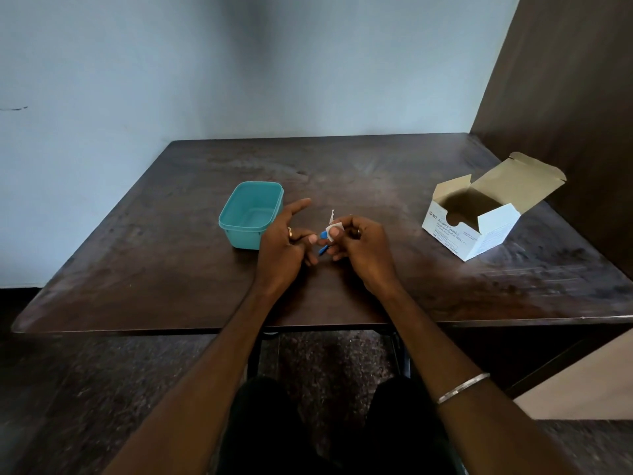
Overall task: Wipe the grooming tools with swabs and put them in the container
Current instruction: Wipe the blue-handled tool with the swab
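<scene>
Over the middle of the dark wooden table (342, 173), my two hands meet around a small blue grooming tool (323, 242). My left hand (284, 245) pinches the tool's blue end between thumb and lower fingers, its index finger stretched out. My right hand (359, 248) pinches a white swab (331, 230) wrapped over the tool's upper part. Most of the tool is hidden by the fingers. A teal plastic container (250, 214) stands open just left of my left hand, with nothing visible inside it.
An open white box of alcohol swabs (479, 217) sits at the right side of the table, its flaps raised. A dark wooden panel (565, 97) rises along the table's right edge. My knees show below the near edge.
</scene>
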